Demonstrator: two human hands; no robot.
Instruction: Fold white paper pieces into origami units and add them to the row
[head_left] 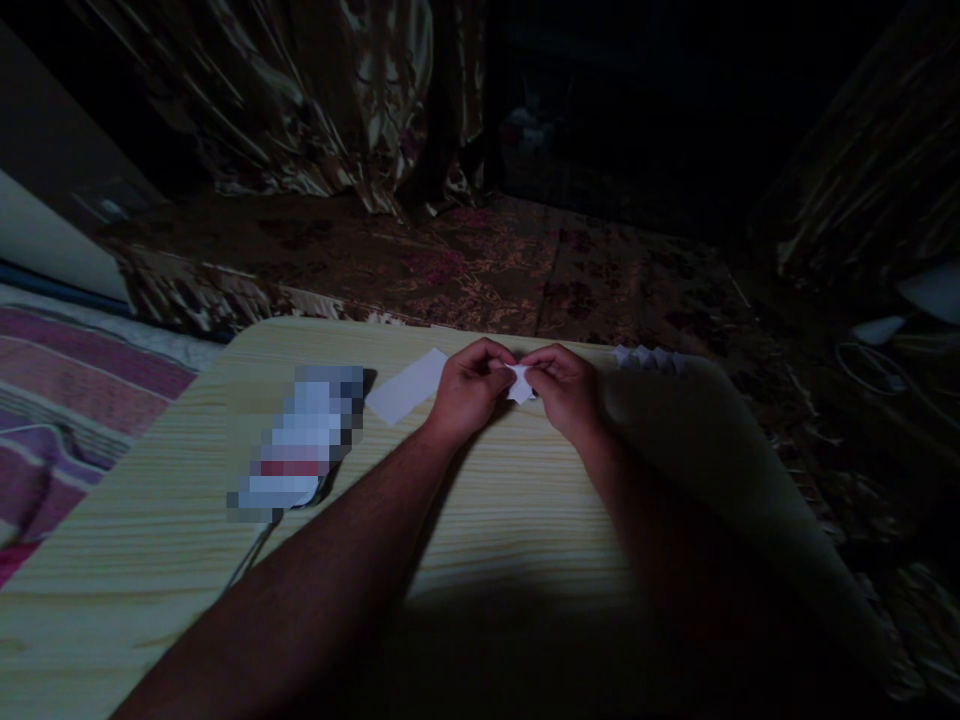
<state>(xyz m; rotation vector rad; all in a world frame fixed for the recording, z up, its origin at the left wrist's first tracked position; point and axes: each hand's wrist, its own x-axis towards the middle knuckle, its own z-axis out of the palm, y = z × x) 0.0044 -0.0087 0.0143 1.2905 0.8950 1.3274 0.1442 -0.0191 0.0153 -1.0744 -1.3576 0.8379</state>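
Observation:
My left hand [471,388] and my right hand [564,390] meet over the far side of a light wooden table [187,560]. Both pinch a small folded piece of white paper [519,384] between fingertips and thumbs, just above the tabletop. A flat white paper strip [406,386] lies just left of my left hand. Several small folded white paper pieces [649,358] sit in a row near the table's far right edge, right of my right hand.
A blurred-out object [300,445] lies on the table's left part, with a thin cable running from it. A striped pink mat [67,400] is at the left. Dark patterned cloth [480,265] covers the floor beyond. White objects and a cable [885,340] lie at the right.

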